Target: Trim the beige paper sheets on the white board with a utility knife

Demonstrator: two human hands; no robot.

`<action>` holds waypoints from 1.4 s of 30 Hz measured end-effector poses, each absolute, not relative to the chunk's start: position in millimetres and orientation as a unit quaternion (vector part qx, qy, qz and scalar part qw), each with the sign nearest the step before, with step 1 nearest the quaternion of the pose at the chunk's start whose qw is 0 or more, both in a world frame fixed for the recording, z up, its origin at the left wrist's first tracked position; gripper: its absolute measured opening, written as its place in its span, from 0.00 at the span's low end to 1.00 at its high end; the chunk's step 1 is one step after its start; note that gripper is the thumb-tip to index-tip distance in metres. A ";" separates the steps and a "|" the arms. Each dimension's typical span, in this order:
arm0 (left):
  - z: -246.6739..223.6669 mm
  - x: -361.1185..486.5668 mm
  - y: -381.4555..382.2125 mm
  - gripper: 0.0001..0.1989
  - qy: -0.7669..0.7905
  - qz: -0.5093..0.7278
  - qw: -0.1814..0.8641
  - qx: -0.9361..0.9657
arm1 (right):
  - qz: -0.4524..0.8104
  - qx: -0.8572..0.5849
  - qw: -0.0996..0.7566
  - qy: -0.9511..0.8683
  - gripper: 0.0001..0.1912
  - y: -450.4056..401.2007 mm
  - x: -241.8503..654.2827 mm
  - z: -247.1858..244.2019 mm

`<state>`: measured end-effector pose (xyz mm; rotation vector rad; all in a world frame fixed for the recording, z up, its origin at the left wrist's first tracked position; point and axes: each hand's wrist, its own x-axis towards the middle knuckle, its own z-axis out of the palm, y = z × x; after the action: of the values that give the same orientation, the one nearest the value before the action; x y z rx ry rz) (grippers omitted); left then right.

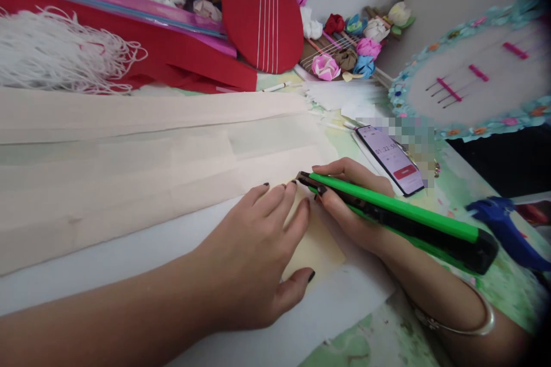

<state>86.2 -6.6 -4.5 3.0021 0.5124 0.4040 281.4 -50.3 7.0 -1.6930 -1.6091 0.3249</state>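
Note:
My right hand [364, 229] grips a green and black utility knife [408, 203], its fingers and thumb wrapped around the front part. The knife's tip points left, close to the fingertips of my left hand [249, 258]. That left hand lies palm down with its fingers stretched out, over a small yellowish piece of paper [318, 243]. Part of this piece is hidden under the hand. Below it lies a large white sheet [340, 315]. A long cream strip of material [172, 166] stretches away to the left, its near edge by my left fingers. Whether a blade is out, I cannot tell.
A phone [390, 157] showing a timer lies beyond my right hand. A blue glue gun [512, 229] is at the right. Behind are white strings [55, 57], a red lute-shaped craft [241, 23], paper flowers [327, 67] and a flower-edged oval [426, 63].

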 end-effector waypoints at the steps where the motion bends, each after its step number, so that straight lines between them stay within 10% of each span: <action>1: -4.5 86.2 -6.7 0.36 0.167 0.132 0.035 0.977 | 0.125 -0.662 0.381 -0.634 0.11 -50.4 280.9 7.3; 42: -2.9 86.5 -4.8 0.32 0.156 0.133 0.036 0.978 | 0.106 -0.647 0.373 -0.657 0.11 -53.9 281.4 6.5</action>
<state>86.5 -4.8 -2.9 3.0039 0.4801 0.4093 281.4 -53.9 6.5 -1.6572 -1.6820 0.2713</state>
